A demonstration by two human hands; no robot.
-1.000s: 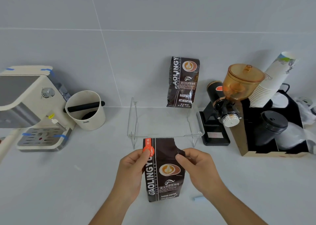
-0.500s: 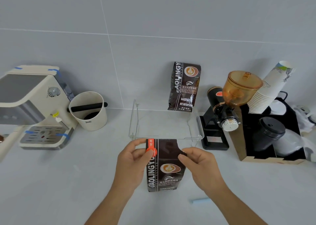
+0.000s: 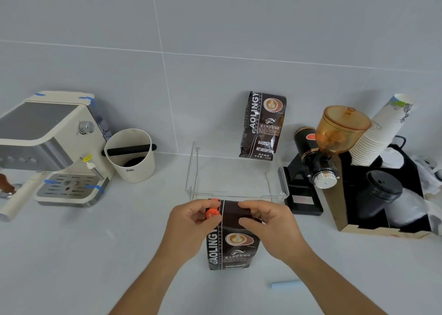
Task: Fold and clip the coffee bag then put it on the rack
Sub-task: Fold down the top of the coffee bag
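Observation:
A dark brown coffee bag [image 3: 233, 245] stands upright on the counter just in front of the clear acrylic rack [image 3: 191, 171]. My left hand [image 3: 191, 221] pinches the bag's top left corner, beside an orange sticker [image 3: 212, 213]. My right hand [image 3: 270, 223] grips the top right part, fingers curled over the top edge. A light blue clip [image 3: 285, 284] lies flat on the counter to the right of the bag, apart from both hands. A second coffee bag [image 3: 263, 125] stands on the rack's back right, leaning on the wall.
A cream espresso machine [image 3: 52, 147] and a white knock box [image 3: 131, 155] sit at the left. Right of the rack stand a black grinder with an amber hopper [image 3: 334, 132], stacked paper cups [image 3: 380, 132] and a black organiser [image 3: 382, 195].
My right hand has risen from the bag's right edge to its top, fingers now curling over the top edge. The left hand keeps its pinch. The view has shifted slightly.

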